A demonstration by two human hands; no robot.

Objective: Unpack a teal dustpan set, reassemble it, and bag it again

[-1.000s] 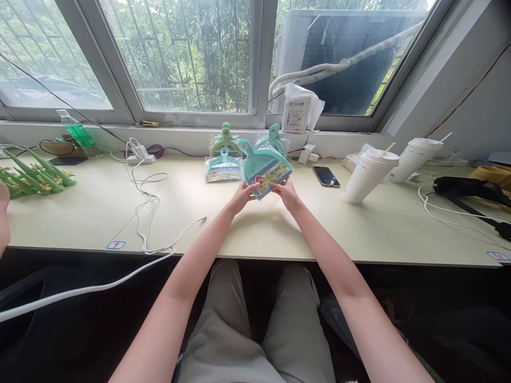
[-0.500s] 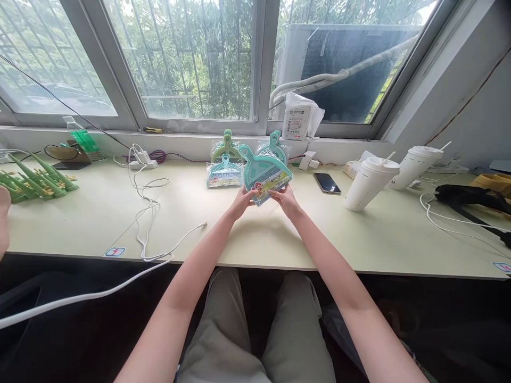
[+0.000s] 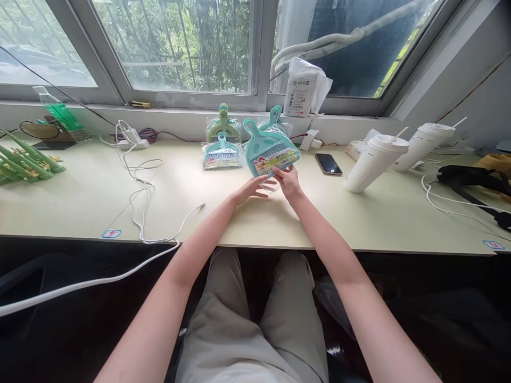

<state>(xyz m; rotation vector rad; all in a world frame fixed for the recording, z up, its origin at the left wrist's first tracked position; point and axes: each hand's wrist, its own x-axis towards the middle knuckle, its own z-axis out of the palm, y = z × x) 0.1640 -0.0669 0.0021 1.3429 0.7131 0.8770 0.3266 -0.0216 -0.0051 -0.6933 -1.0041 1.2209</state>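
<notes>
Gripping one wrapped dustpan set [image 3: 268, 151] — right hand [image 3: 289, 183]; left hand [image 3: 255, 189] open beside (three more sets [image 3: 222, 154] behind).

We note two packaged sets [image 3: 222, 152] behind our hands, against the sill. A phone [image 3: 328, 163] lies right of them, cups [image 3: 373, 162] further right.

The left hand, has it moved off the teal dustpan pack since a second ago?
Yes. The left hand has let go and dropped below the teal dustpan pack, nearer the table edge; only the right hand grips it.
</notes>
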